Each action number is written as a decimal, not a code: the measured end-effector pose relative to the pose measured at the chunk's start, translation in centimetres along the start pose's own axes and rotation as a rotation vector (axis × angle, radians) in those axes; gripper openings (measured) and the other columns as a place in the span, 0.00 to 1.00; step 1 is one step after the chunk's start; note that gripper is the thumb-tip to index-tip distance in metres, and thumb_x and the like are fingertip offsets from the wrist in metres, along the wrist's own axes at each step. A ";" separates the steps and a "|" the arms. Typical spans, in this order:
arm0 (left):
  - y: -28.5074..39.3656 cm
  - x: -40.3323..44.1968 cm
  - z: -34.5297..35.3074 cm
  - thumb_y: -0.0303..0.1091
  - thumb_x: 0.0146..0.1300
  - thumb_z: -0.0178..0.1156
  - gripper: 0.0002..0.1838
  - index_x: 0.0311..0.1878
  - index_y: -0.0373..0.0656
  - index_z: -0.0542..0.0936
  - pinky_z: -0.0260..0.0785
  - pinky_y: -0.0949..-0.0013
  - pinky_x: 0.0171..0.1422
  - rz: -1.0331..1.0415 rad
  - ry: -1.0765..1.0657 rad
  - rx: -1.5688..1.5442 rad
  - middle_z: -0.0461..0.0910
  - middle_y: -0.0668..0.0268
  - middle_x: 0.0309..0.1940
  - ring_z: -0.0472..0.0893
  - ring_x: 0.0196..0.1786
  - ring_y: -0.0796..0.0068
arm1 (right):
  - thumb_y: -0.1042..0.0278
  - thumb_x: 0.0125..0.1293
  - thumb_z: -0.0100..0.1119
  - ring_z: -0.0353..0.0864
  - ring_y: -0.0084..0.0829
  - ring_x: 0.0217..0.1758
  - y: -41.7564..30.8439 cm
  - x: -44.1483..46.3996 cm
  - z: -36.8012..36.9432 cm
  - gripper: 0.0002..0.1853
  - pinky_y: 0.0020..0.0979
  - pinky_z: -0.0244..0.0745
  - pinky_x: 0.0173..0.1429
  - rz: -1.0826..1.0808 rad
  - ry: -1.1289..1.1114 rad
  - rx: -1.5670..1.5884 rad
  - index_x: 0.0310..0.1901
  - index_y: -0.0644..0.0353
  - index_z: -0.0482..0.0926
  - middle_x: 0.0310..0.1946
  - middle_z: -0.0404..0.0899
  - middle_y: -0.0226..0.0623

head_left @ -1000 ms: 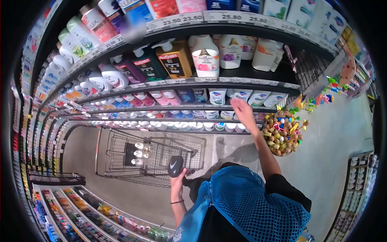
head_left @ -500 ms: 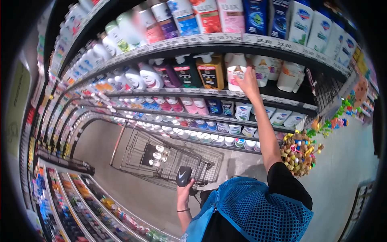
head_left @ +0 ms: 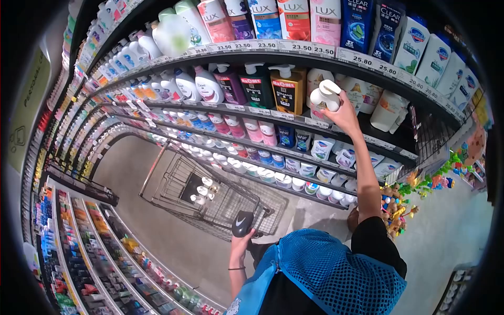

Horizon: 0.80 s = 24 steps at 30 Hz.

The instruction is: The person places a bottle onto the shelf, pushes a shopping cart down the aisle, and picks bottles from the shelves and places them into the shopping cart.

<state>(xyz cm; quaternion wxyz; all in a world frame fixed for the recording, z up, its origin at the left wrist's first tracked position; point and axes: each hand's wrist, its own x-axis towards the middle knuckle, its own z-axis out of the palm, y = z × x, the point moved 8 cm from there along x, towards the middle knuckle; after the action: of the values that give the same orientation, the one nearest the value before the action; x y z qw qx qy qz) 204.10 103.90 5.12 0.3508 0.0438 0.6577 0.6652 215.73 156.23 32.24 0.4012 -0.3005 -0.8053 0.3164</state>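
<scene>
My right hand [head_left: 344, 114] is closed round a white pump bottle [head_left: 325, 96], tilted at the front edge of the middle shelf, with its pump head pointing up toward me. Other white bottles [head_left: 389, 111] stand behind it and to its right; a gold pump bottle [head_left: 287, 89] is on its left. Low in the view, my left hand [head_left: 241, 243] grips a dark rounded object with a white swoosh mark [head_left: 242, 224], held beside the cart.
A wire shopping cart [head_left: 178, 184] stands on the floor at left centre, with several white bottles inside. Price-tagged shelves [head_left: 294, 48] curve round the left and top. Hanging toys [head_left: 395, 210] are at the right. More stocked racks [head_left: 89, 231] fill the lower left.
My right hand reached up to the middle shelf and took hold of a white pump bottle, now tilted forward. My left hand still holds the dark object. The view has shifted.
</scene>
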 end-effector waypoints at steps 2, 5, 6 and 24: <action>-0.1 0.4 0.6 0.24 0.62 0.73 0.24 0.61 0.37 0.79 0.76 0.68 0.56 0.007 -0.045 0.029 0.84 0.65 0.48 0.84 0.48 0.74 | 0.65 0.51 0.79 0.86 0.42 0.57 -0.1 -0.8 -0.1 0.37 0.38 0.77 0.61 -0.063 0.060 0.042 0.63 0.63 0.75 0.52 0.86 0.50; -0.6 0.6 1.2 0.25 0.61 0.73 0.24 0.61 0.37 0.79 0.76 0.68 0.57 -0.030 -0.100 0.072 0.84 0.65 0.48 0.84 0.49 0.75 | 0.73 0.52 0.79 0.86 0.36 0.55 -0.4 -2.5 -0.6 0.32 0.34 0.78 0.60 -0.109 0.248 0.152 0.60 0.63 0.79 0.51 0.87 0.46; -0.2 0.6 2.1 0.25 0.61 0.74 0.25 0.62 0.38 0.79 0.76 0.67 0.57 -0.057 -0.161 0.089 0.85 0.66 0.48 0.84 0.49 0.76 | 0.74 0.51 0.79 0.86 0.34 0.56 -0.4 -3.6 -0.8 0.32 0.34 0.78 0.59 -0.140 0.304 0.133 0.60 0.63 0.79 0.52 0.86 0.45; 4.7 1.1 -4.5 0.32 0.61 0.76 0.32 0.67 0.38 0.74 0.73 0.66 0.66 -0.054 -0.169 0.023 0.83 0.64 0.55 0.80 0.59 0.73 | 0.88 0.59 0.67 0.81 0.25 0.48 -4.4 -25.2 24.9 0.26 0.29 0.79 0.56 0.451 -0.308 0.779 0.59 0.68 0.72 0.47 0.79 0.35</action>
<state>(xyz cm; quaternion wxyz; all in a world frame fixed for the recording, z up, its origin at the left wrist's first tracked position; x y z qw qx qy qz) 199.00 101.17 8.40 0.4222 0.0859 0.6343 0.6419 206.38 128.26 12.11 0.2813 -0.2446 -0.5917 0.7148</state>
